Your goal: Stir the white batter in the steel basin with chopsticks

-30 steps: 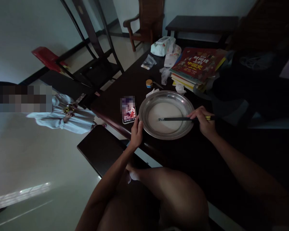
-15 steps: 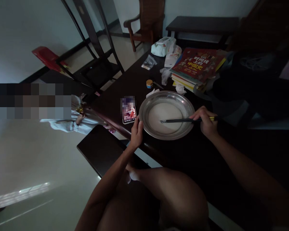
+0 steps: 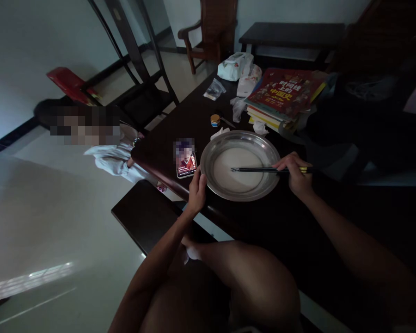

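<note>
A round metal basin (image 3: 208, 170) holding pale liquid sits on the dark table (image 3: 166, 143). My left hand (image 3: 197, 190) grips the basin's near-left rim. My right hand (image 3: 296, 175) holds a pair of dark chopsticks (image 3: 254, 169) at the basin's right side, their tips lying over the liquid near the middle. A lit phone (image 3: 186, 161) lies flat just left of the basin, close to my left hand.
Behind the basin are a small yellow-lidded jar (image 3: 214, 120), crumpled tissues, plastic bags and a stack of books (image 3: 279, 95). A dark bench (image 3: 143, 215) stands below the table edge. A person in light clothes (image 3: 116, 155) is at the table's left corner. Chairs stand farther back.
The chopstick tips shifted slightly in the liquid, dipping toward me and back. The person at the left moved right, closer to the table corner. My left hand stayed on the rim.
</note>
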A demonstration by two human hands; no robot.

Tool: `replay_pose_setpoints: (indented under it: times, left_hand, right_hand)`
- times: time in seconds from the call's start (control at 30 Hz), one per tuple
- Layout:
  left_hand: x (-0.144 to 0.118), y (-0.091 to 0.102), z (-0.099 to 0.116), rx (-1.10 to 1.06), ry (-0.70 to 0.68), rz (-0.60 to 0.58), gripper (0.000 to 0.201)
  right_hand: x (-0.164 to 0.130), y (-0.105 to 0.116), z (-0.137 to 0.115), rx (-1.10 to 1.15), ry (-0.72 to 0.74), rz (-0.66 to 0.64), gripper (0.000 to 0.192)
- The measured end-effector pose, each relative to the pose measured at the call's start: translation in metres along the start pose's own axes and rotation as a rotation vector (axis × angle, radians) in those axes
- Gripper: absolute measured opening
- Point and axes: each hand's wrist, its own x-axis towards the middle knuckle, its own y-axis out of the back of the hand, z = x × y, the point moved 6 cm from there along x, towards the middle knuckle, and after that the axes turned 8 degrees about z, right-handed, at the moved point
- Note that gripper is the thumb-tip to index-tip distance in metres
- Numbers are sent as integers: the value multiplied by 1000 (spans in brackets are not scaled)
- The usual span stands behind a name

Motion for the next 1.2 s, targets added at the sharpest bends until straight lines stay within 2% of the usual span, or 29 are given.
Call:
replay_pose_setpoints:
  times: [0.07,0.2,0.37,0.53,0.67,0.83,0.97,1.13,1.2]
  left_hand:
    - [0,0,0,-4,2,0,67]
    - [0,-1,0,-7,2,-7,65]
    - [0,-1,0,-9,-10,-11,65]
    - [-1,0,-2,-9,-15,-4,64]
    - [0,-1,-2,-4,-7,-5,65]
    - [0,-1,0,-13,-12,6,66]
    - [0,-1,0,-12,-14,-1,66]
    - [0,0,-2,-8,-1,8,66]
    - [0,0,-2,-6,2,7,66]
  right_hand:
    - [0,1,0,15,-6,13,50]
    - [-1,-3,0,-12,7,-44,46]
    - [0,1,1,18,9,19,49]
    - [-1,-3,0,-38,10,-47,47]
    - [0,0,-1,4,7,19,50]
    - [-1,-3,-1,-14,6,-32,46]
    - [1,2,1,-2,11,43,51]
    - [-1,-4,1,-21,-4,-52,46]
    - [-1,-2,0,-21,6,-26,46]
